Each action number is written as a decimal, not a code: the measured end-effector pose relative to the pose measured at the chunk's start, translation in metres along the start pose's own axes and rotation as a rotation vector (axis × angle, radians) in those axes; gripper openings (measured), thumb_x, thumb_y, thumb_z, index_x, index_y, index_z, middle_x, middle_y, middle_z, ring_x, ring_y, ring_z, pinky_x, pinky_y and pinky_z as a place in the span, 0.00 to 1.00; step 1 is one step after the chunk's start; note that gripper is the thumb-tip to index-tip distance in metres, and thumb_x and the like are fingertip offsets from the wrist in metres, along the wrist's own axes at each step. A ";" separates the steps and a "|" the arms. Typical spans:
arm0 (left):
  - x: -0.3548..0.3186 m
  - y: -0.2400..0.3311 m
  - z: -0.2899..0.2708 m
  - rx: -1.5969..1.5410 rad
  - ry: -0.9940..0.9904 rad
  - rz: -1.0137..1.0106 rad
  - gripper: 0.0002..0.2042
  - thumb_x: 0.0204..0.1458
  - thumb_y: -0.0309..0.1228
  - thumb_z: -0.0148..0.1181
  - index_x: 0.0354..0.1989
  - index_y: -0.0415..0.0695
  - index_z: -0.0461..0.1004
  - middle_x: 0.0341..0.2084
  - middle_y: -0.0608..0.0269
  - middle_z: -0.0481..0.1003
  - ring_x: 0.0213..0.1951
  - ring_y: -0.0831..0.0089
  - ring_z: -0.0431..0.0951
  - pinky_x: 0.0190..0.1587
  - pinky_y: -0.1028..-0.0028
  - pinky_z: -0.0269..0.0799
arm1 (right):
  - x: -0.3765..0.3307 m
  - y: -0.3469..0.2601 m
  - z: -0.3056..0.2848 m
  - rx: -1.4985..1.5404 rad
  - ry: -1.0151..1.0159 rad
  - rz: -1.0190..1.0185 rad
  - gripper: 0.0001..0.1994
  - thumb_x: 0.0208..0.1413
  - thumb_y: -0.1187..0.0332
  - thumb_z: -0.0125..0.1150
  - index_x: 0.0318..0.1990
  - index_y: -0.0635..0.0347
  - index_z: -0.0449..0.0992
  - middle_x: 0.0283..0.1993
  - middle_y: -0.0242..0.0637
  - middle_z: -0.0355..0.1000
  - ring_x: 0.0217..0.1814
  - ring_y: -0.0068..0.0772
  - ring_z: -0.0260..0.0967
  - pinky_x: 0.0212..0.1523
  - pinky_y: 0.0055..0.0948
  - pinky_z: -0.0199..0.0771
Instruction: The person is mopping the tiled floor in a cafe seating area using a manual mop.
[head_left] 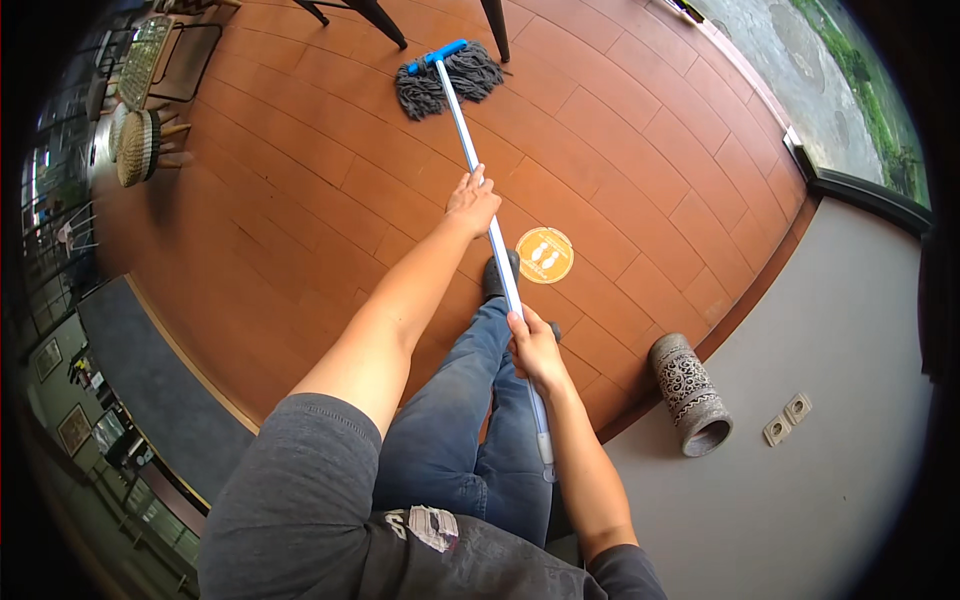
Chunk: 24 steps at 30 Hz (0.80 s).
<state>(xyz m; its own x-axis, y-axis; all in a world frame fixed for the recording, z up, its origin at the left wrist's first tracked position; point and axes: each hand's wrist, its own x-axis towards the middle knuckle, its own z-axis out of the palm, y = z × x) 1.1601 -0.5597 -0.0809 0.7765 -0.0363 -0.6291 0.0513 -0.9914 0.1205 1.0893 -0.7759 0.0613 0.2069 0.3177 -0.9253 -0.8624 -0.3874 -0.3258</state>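
A mop with a long pale handle (463,125) runs from near my waist out across the floor. Its grey string head (475,75) lies spread on the tiles, held by a blue clamp (437,57). Around the middle of the handle, my left hand (473,205) is closed, arm stretched forward. My right hand (536,352) grips the same handle lower down, nearer my body. The handle's grey end (546,449) shows below that hand, beside my right forearm.
Dark furniture legs (378,22) stand just beyond the mop head. Chairs and a woven stool (138,148) are at the far left. A round orange floor sticker (545,255) lies near my feet. At right, a carved cylindrical vase (690,395) stands by the grey wall (800,330).
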 end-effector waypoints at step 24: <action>-0.059 0.092 -0.021 -0.372 0.275 0.363 0.13 0.45 0.30 0.61 0.40 0.41 0.74 0.52 0.48 0.68 0.66 0.48 0.55 0.66 0.55 0.55 | -0.078 0.013 -0.036 0.144 0.038 0.044 0.10 0.67 0.56 0.45 0.39 0.50 0.64 0.19 0.28 0.58 0.12 0.18 0.51 0.10 0.20 0.52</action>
<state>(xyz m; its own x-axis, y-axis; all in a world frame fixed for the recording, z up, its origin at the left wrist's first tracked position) 1.1320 -0.6457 -0.0165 0.9173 -0.2818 -0.2812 -0.0698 -0.8091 0.5835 1.0785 -0.8373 0.1220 0.1823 0.2693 -0.9456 -0.9277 -0.2715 -0.2562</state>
